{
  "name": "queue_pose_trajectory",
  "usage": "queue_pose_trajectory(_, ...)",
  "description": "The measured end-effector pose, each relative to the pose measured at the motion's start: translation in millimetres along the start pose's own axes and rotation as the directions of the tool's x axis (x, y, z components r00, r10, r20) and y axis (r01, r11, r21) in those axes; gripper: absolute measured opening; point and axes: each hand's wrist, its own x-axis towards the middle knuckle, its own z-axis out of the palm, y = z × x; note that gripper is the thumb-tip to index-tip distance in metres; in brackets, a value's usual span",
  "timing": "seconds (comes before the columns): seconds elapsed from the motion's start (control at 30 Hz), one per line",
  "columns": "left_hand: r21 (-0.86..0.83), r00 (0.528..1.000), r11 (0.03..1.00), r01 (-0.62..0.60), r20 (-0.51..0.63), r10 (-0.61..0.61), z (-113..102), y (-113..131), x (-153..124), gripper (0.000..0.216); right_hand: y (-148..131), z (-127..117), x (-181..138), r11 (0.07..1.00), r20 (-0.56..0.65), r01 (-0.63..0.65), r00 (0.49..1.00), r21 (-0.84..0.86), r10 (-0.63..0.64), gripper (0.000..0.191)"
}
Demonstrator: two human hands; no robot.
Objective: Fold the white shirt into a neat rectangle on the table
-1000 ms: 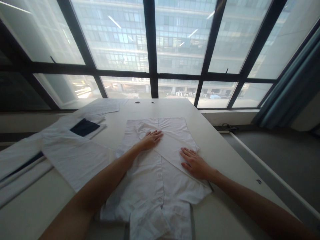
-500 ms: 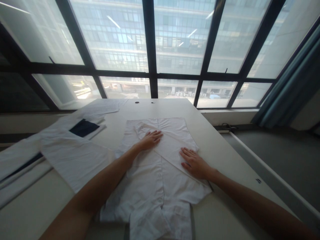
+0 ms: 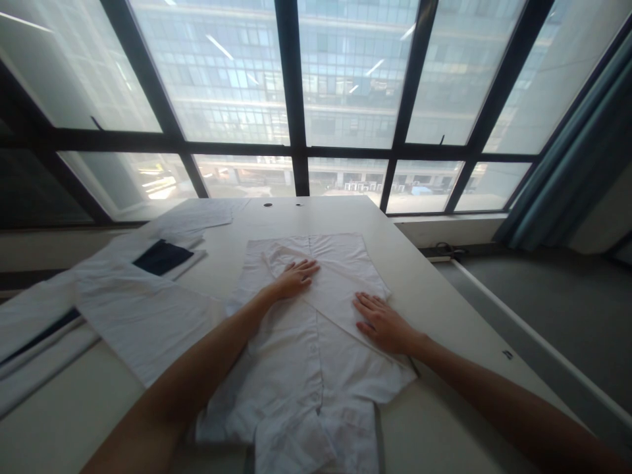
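Observation:
A white button-up shirt point(image 3: 301, 368) lies spread on the pale table point(image 3: 444, 309), with one sleeve folded diagonally across its front. My left hand point(image 3: 293, 278) rests flat on the upper part of that folded sleeve, fingers stretched out. My right hand point(image 3: 382, 322) lies flat on the sleeve's lower right part, fingers spread. Neither hand holds anything.
More white garments point(image 3: 128, 309) with dark navy parts point(image 3: 158, 258) lie on the left of the table. Large windows point(image 3: 296, 99) stand behind the table's far edge. A blue-grey curtain point(image 3: 573, 158) hangs at the right. The grey floor point(image 3: 557, 309) lies beyond the table's right edge.
Both hands stay pressed flat on the folded sleeve. Only the camera has shifted slightly.

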Motion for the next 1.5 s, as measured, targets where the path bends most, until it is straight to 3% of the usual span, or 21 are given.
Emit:
queue_pose_trajectory(0.13,-0.023,1.000,1.000,-0.011,-0.018,0.010,4,-4,1,0.064,0,2,0,0.999,0.011,-0.018,1.000,-0.032,0.019,0.061)
queue_pose_trajectory(0.2,-0.041,0.998,0.999,-0.010,-0.056,0.008,8,-7,3,0.064,2,4,0,0.993,-0.007,-0.089,0.996,-0.073,0.089,0.062)
queue_pose_trajectory(0.37,-0.138,0.963,0.989,-0.048,-0.269,0.009,18,-17,9,0.054,16,5,1,0.939,-0.053,-0.322,0.947,-0.125,0.317,0.063)
queue_pose_trajectory(0.5,-0.178,0.942,0.980,-0.089,-0.335,0.025,23,-24,12,0.048,23,5,1,0.941,-0.034,-0.319,0.948,-0.111,0.317,0.061)
queue_pose_trajectory(0.8,-0.148,0.972,0.983,-0.106,-0.224,0.071,17,-29,11,0.054,23,10,0,0.952,-0.107,-0.290,0.954,-0.098,0.279,0.058)
queue_pose_trajectory(1.13,-0.046,0.982,0.999,-0.003,-0.188,-0.005,16,-16,6,0.053,23,5,0,0.953,-0.095,-0.290,0.955,-0.090,0.282,0.057)
queue_pose_trajectory(1.27,0.003,0.981,0.992,0.127,-0.146,-0.125,14,-12,4,0.055,36,4,3,0.943,-0.101,-0.321,0.945,-0.087,0.312,0.056)
queue_pose_trajectory(1.5,0.015,0.985,0.991,0.136,-0.106,-0.134,12,-14,3,0.055,77,5,11,0.896,-0.181,-0.436,0.891,-0.089,0.416,0.054)
